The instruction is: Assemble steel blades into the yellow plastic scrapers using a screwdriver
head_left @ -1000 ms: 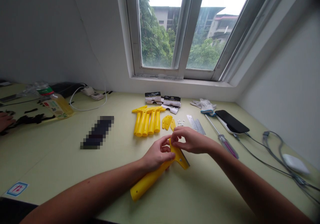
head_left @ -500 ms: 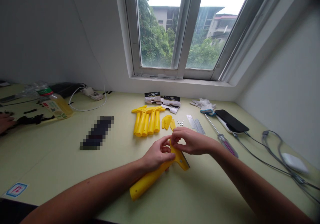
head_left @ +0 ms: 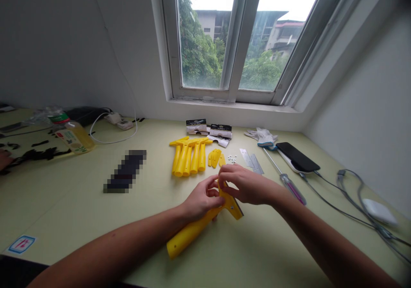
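My left hand [head_left: 204, 198] is closed around the neck of a yellow plastic scraper [head_left: 189, 235], whose tubular handle points toward me and to the left. A metal blade edge runs along the right side of its head, and one small screw shows near the lower end. At the upper end of that head, my right hand [head_left: 242, 183] has its fingertips pinched together against the plastic; whatever is between them is hidden. Beyond the hands lie several small yellow plates [head_left: 214, 157], several tiny nuts or screws [head_left: 232, 158] and loose metal blades [head_left: 251, 160].
Several yellow scraper handles [head_left: 189, 157] lie side by side, with black-and-white packaging [head_left: 208, 129] behind. To the right are a screwdriver [head_left: 291, 188], phone [head_left: 298, 156], glove [head_left: 261, 134] and cables [head_left: 342, 219]. A bottle [head_left: 72, 133] and another person's hand [head_left: 4, 159] are at left.
The fingers of my right hand have shifted slightly at the upper end of the scraper's head. My left hand and the scraper stay almost where they were.
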Available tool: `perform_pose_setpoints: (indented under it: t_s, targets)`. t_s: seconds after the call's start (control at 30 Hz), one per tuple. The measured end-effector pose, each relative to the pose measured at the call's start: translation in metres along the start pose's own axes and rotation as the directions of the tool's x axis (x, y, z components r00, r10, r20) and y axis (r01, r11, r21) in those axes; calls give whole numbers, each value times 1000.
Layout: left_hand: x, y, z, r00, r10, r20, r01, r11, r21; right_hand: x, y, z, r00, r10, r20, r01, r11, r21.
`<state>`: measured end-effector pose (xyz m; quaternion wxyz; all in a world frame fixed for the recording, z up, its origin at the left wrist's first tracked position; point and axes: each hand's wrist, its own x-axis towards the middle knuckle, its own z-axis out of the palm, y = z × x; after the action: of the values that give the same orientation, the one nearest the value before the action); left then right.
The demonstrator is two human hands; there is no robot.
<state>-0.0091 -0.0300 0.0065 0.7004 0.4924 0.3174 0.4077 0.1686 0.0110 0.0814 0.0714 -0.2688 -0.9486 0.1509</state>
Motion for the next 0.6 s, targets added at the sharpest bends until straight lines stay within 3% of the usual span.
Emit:
perform_pose_setpoints:
  t_s: [0.17, 0.6]
  targets:
    - [2, 0, -1, 1000, -11, -22, 11, 1000, -23, 2, 1, 3, 1000, 18, 24, -18, 1000, 13]
    - [1, 0, 0, 999, 39, -22, -37, 997, 61, 3, -5, 1, 997, 52, -55, -52, 999, -1]
